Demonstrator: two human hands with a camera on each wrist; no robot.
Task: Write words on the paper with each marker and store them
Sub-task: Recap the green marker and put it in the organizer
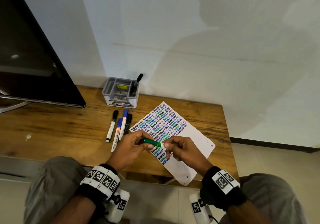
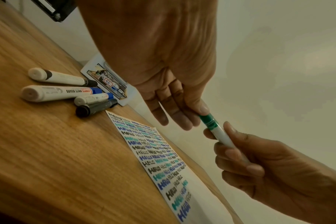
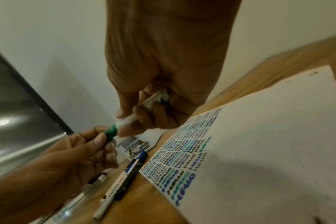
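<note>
At twelve o'clock, one black marker (image 1: 136, 84) was kept in the grey box (image 1: 121, 92). The green marker (image 1: 154, 143) was gripped sideways, cap toward nine o'clock, by the left hand (image 1: 133, 147) and right hand (image 1: 183, 149).

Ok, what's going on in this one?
A person holds a green marker in both hands above the paper: the left hand pinches the green cap, the right hand grips the white barrel. The cap looks seated. The paper is covered in rows of HELLO. Four markers lie beside it, and one black marker stands in the grey organizer.
</note>
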